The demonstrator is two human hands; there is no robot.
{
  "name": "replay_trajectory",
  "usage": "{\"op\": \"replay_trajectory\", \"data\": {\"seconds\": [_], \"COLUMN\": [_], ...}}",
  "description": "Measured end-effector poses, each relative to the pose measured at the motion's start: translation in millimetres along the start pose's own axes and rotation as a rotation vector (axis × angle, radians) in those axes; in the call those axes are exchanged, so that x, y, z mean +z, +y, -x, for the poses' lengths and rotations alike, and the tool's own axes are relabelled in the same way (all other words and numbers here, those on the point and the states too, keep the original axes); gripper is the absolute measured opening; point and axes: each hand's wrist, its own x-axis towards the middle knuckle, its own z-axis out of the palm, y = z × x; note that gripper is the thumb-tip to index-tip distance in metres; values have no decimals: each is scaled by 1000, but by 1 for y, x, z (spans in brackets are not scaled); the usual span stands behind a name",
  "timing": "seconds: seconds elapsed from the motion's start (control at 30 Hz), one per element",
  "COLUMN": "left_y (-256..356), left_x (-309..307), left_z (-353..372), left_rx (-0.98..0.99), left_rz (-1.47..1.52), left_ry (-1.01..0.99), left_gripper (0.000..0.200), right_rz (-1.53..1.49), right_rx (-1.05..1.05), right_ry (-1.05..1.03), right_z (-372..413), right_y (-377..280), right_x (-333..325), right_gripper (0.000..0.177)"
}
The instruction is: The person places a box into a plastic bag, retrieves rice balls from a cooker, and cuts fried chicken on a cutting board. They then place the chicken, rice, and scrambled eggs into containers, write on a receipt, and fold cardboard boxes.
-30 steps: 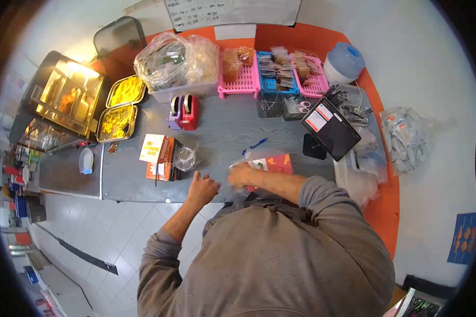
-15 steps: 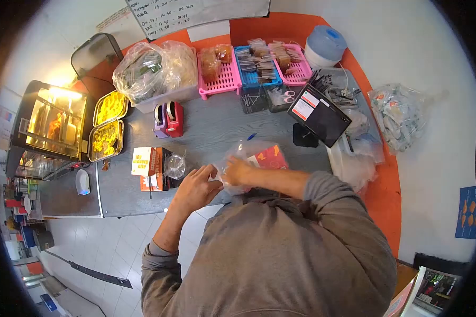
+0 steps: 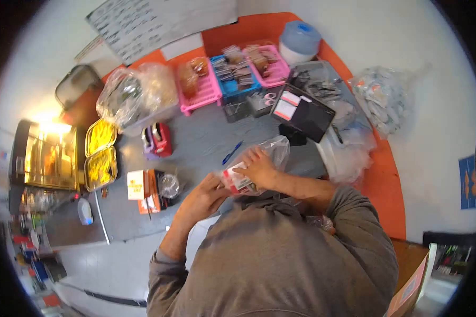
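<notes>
A clear plastic bag [image 3: 278, 150] with a red-and-white packet [image 3: 239, 178] in it lies at the table's front edge, close to my body. My right hand [image 3: 260, 170] grips the bag and packet from above, its fingers bent over the top. At the left end of the bag, my left hand [image 3: 202, 198] is closed, thumb and fingers pinched together on the bag's edge. What lies between those fingertips is mostly hidden. A blue pen [image 3: 231, 152] rests just beyond the bag.
Left of my hands are orange and white boxes [image 3: 135, 185] and a clear tape roll [image 3: 170, 186]. Tape dispensers [image 3: 157, 140] stand behind them. Pink [image 3: 202, 94] and blue baskets [image 3: 237, 87] line the back. A tablet [image 3: 303, 112] leans at the right. A lit display case [image 3: 47, 158] stands far left.
The packet in its bag has turned and shifted left, with my right hand now over it. My left hand has come to the bag's left end. The head view has tilted.
</notes>
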Motion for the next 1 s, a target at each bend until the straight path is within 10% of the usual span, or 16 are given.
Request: {"op": "replay_trajectory", "data": {"seconds": [0.13, 0.2, 0.27, 0.33, 0.43, 0.47, 0.5, 0.53, 0.63, 0.73, 0.8, 0.87, 0.93, 1.0], "left_y": [-12, -48, -32, -64, -112, -102, -89, -103, -145, -130, -108, -137, -153, -158], "left_x": [19, 68, 90, 136, 175, 173, 164, 167, 173, 181, 179, 193, 198, 196], "left_z": [39, 91, 68, 58, 41, 14, -4, -8, 8, 8, -19, -22, -24, -22], "left_rx": [77, 81, -304, -231, -464, -508, -574, -541, -245, -248, 1, -41, -87, -125], "left_rz": [-176, -353, -118, 50, 400, 510, 608, 606, 365, -383, 810, 426, 40, 216], "left_ry": [304, 699, 680, 648, 156, 130, 115, 98, 65, 403, 301, 55, -182, -168], "left_gripper": [18, 67, 95, 80, 49, 42, 35, 35, 46, 64, 79, 78, 77, 78], "right_rz": [-85, -267, -392, -101, -529, -745, -820, -875, -743, -779, -1319, -1365, -1000, -1145], "right_rx": [240, 308, 393, 782, 178, 160, 135, 151, 384, 458, 350, 391, 330, 469], "right_ry": [-187, 65, 341, 10, 344, -53, -52, 707, 482, 75, 371, 213, 1159, 974], "right_z": [27, 44, 64, 85, 84, 66, 43, 37, 21, 14, 0, 5, -13, -20], "right_y": [22, 51, 70, 92, 88, 74, 51, 19, 11, 4, -8, -19, -35, -39], "right_x": [-141, -173, -172, -103, 60, 29, 38, 56, 51, 55, 99, 66, 76, 65], "right_gripper": [45, 43, 41, 37, 107, 117, 115, 87, 104, 77, 57, 54, 36, 37]}}
